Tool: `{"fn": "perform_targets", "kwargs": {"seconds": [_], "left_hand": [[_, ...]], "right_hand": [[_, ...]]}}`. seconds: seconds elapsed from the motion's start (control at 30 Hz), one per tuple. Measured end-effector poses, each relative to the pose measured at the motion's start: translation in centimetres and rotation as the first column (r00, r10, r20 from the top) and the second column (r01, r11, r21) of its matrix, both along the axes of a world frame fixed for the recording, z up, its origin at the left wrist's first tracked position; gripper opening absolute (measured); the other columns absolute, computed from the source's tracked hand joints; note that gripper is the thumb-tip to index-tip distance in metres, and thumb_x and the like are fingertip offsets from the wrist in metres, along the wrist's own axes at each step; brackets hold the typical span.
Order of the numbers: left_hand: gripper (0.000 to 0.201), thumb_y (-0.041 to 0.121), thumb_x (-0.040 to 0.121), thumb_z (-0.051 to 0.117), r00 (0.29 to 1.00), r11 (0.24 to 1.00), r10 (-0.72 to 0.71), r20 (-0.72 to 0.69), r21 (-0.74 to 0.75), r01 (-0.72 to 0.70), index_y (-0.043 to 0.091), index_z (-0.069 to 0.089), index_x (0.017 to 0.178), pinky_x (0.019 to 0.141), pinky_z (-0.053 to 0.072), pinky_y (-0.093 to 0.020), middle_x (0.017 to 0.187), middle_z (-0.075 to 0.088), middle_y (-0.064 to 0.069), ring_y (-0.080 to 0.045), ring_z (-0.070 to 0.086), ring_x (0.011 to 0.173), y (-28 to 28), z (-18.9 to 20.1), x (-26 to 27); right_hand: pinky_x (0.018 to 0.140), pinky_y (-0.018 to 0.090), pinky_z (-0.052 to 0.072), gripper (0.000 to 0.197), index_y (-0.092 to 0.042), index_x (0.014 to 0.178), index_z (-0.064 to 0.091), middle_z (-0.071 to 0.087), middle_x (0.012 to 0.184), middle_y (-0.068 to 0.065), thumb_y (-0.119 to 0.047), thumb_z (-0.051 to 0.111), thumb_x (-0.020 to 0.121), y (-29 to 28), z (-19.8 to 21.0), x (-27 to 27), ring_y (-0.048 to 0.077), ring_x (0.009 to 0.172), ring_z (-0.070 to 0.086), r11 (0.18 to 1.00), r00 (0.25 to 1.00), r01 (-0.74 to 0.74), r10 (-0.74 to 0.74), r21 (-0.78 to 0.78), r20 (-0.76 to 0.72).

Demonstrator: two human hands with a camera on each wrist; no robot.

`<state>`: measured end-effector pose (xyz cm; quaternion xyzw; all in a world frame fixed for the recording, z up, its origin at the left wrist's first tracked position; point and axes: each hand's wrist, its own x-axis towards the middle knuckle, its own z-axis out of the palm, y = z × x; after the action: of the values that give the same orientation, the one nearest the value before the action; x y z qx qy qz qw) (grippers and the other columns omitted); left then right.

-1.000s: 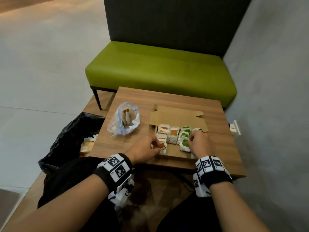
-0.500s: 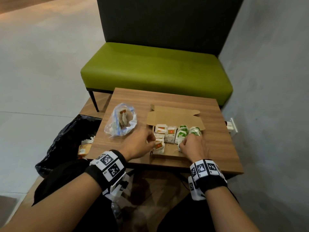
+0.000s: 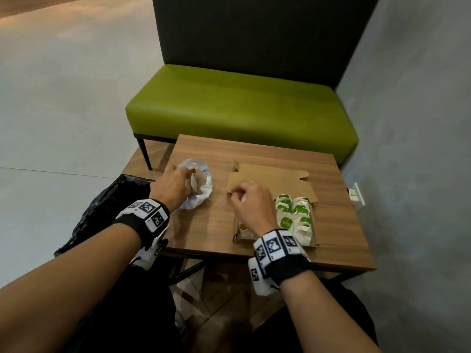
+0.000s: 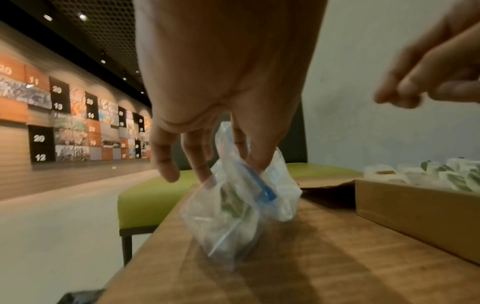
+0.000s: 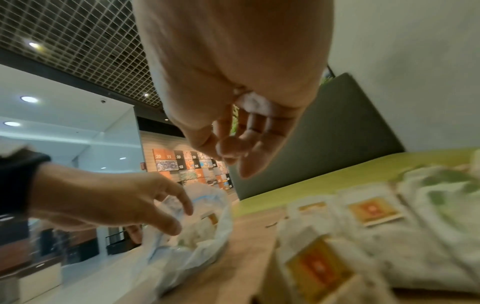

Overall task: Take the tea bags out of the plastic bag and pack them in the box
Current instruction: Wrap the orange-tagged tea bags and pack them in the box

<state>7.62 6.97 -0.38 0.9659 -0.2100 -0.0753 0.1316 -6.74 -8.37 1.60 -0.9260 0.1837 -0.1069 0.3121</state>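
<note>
A clear plastic bag (image 3: 201,194) (image 4: 233,216) (image 5: 197,242) with tea bags inside lies on the left of the wooden table (image 3: 211,225). My left hand (image 3: 187,179) (image 4: 228,164) (image 5: 168,211) reaches down onto its mouth, fingers spread and nearly straight, their tips touching the plastic. An open cardboard box (image 3: 267,179) (image 4: 415,211) sits to the right. It holds green-label tea bags (image 3: 293,215) on its right side and orange-label tea bags (image 5: 319,265) on its left. My right hand (image 3: 237,197) (image 5: 233,156) (image 4: 405,94) hovers over the box's left part, fingers loosely curled, holding nothing.
A black rubbish bag (image 3: 107,207) stands on the floor off the table's left edge. A green bench (image 3: 242,118) runs behind the table and a grey wall (image 3: 407,149) closes the right side. A small white object (image 3: 356,194) sits by the table's right edge.
My left hand left the box's near-left corner and moved left to the plastic bag. My right hand shifted left from the green tea bags and lifted over the box's left part.
</note>
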Motion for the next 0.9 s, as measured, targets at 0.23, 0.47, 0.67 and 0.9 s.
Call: {"fn": "perform_targets", "kwargs": {"seconds": [0.23, 0.47, 0.67, 0.9], "left_hand": [[0.062, 0.018, 0.077, 0.077, 0.994, 0.981, -0.088, -0.064, -0.178, 0.076, 0.011, 0.054, 0.135, 0.099, 0.045, -0.04, 0.134, 0.059, -0.012, -0.029, 0.05, 0.127, 1.5, -0.1, -0.7], [0.068, 0.038, 0.082, 0.07, 0.98, 0.975, -0.201, -0.002, 0.098, 0.2, 0.028, 0.043, 0.144, 0.093, 0.051, -0.047, 0.145, 0.049, 0.003, -0.025, 0.057, 0.123, 4.1, 0.5, -1.1], [0.071, 0.037, 0.083, 0.069, 0.969, 0.968, -0.247, -0.003, 0.049, 0.247, 0.026, 0.04, 0.146, 0.087, 0.052, -0.04, 0.136, 0.056, -0.001, -0.026, 0.058, 0.118, 4.0, 0.3, -2.2], [0.071, 0.032, 0.082, 0.067, 0.945, 0.945, -0.326, 0.031, 0.028, 0.325, 0.026, 0.04, 0.148, 0.082, 0.041, -0.027, 0.128, 0.062, 0.002, -0.021, 0.06, 0.115, 3.3, 0.5, -3.5]], "right_hand": [[0.094, 0.039, 0.05, 0.03, -0.028, 0.121, 0.068, 0.07, 0.121, 0.001, -0.022, 0.058, 0.093, 5.0, -1.8, 4.5, 0.024, 0.111, 0.062, 0.982, 0.975, -0.179, 0.186, 0.064, -0.126], [0.066, 0.033, 0.045, 0.017, -0.014, 0.097, 0.066, 0.068, 0.095, 0.01, -0.024, 0.053, 0.093, 6.1, -4.5, 4.7, 0.031, 0.087, 0.065, 0.998, 0.968, -0.023, 0.007, -0.06, -0.25], [0.069, 0.032, 0.043, 0.024, -0.013, 0.109, 0.066, 0.066, 0.106, 0.009, -0.031, 0.056, 0.096, 7.1, -4.5, 4.5, 0.029, 0.094, 0.065, 0.997, 0.978, 0.01, -0.025, -0.072, -0.208], [0.07, 0.033, 0.041, 0.025, -0.016, 0.107, 0.067, 0.068, 0.107, 0.009, -0.036, 0.055, 0.097, 7.7, -3.9, 4.2, 0.031, 0.102, 0.065, 0.973, 0.967, 0.039, -0.094, -0.228, -0.237]]}}
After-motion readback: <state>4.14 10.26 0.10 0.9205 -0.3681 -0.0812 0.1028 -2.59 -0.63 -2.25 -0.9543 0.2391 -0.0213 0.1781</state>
